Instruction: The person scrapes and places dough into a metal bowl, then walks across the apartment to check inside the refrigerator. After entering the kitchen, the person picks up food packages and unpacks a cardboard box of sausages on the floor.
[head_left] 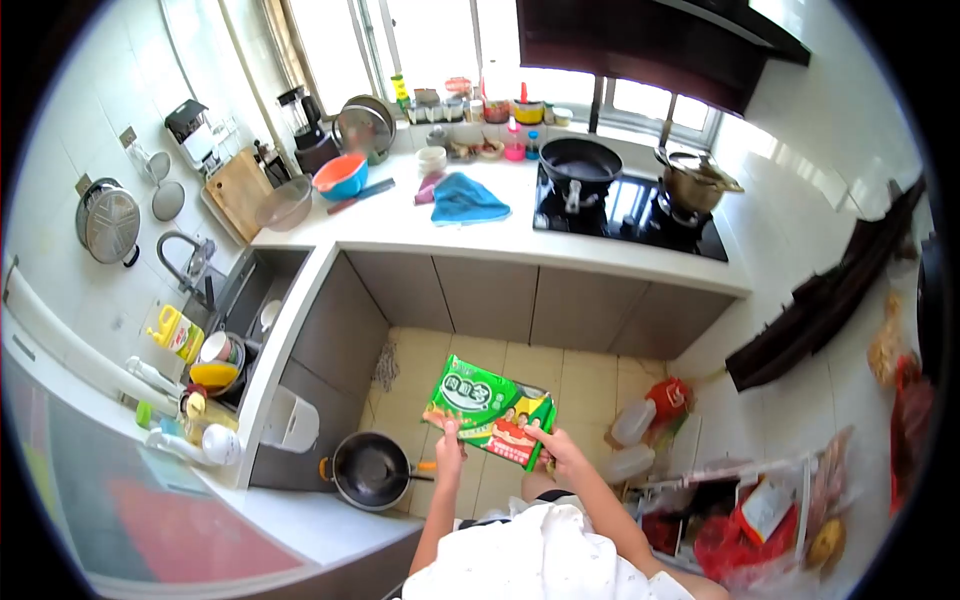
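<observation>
A green food packet [490,408] with white lettering and a picture of people is held up in front of my body, above the floor. My left hand [450,452] grips its lower left edge, thumb on the front. On its lower right edge, my right hand [560,450] has the thumb over the front as well. The fingers behind the packet are mostly hidden. What is inside the packet does not show.
A black wok [371,470] is low down at the left, by a white bin [290,420]. Ahead, the counter carries a blue cloth [468,199], a frying pan [580,160] and a lidded pot [695,183] on the stove. A rack [805,500] with bags stands right.
</observation>
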